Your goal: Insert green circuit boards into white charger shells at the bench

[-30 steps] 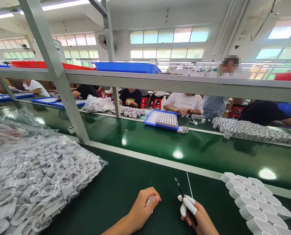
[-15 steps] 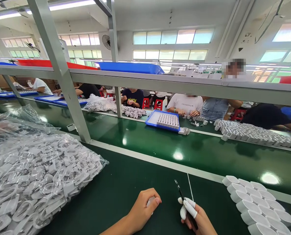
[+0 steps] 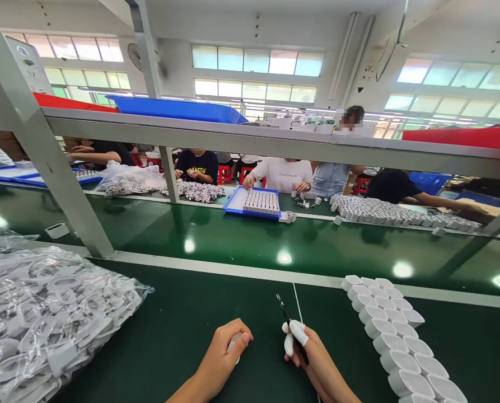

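My left hand (image 3: 222, 354) rests on the dark green table near the bottom edge, fingers curled round a small white plastic part (image 3: 234, 342). My right hand (image 3: 311, 354), with white finger cots on two fingertips, pinches a pair of black tweezers (image 3: 284, 309) whose tips point up and away. Both hands sit close together. To the right lie two rows of white oval shells (image 3: 395, 336). A clear plastic bag full of white parts (image 3: 43, 313) sits at the left.
A grey frame post (image 3: 43, 151) and a shelf rail (image 3: 275, 143) cross in front. Beyond runs a glossy green conveyor (image 3: 250, 240). Across it several people work at a blue tray (image 3: 253, 202) and rows of white parts (image 3: 384, 211).
The view has swung to the right, so the bag, post and shells all sit further left. Both hands keep the same pose and grip.
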A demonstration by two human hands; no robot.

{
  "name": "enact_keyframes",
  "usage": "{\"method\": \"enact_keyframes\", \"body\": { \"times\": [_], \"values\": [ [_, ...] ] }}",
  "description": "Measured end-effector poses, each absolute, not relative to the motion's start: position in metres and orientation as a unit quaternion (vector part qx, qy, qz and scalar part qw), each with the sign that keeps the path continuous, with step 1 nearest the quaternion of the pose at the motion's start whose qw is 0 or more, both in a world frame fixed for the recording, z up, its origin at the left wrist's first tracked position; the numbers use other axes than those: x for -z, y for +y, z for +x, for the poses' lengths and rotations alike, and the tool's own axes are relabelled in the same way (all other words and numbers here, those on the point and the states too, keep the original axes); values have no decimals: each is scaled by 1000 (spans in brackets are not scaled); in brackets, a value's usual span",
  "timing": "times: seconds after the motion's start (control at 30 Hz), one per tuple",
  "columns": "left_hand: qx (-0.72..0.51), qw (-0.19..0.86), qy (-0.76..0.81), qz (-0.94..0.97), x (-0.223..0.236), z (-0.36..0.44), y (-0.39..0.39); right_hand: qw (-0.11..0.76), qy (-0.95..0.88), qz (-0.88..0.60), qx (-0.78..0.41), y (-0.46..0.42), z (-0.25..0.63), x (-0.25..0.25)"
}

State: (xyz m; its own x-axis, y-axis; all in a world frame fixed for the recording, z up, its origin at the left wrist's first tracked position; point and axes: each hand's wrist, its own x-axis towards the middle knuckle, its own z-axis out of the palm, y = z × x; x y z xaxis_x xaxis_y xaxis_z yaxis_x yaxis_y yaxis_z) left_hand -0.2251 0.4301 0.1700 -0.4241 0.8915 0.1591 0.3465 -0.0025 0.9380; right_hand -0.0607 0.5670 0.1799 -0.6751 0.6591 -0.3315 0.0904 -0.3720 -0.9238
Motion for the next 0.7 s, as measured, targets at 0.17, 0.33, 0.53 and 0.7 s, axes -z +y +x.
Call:
{"method": "enact_keyframes", "body": {
  "times": [0.17,0.33,0.53,0.7],
  "values": [
    [-530,256,661,465,-172,-225,430,191,-523,-353,-752,565,-62,-184],
    [-529,255,663,464,-172,-224,430,180,-533,-339,-754,561,-60,-193],
    [-528,254,666,463,-172,-224,431,169,-544,-346,-746,562,-61,-195],
    [-525,249,668,464,-172,-224,431,159,-545,-356,-742,564,-62,-193]
  ]
}}
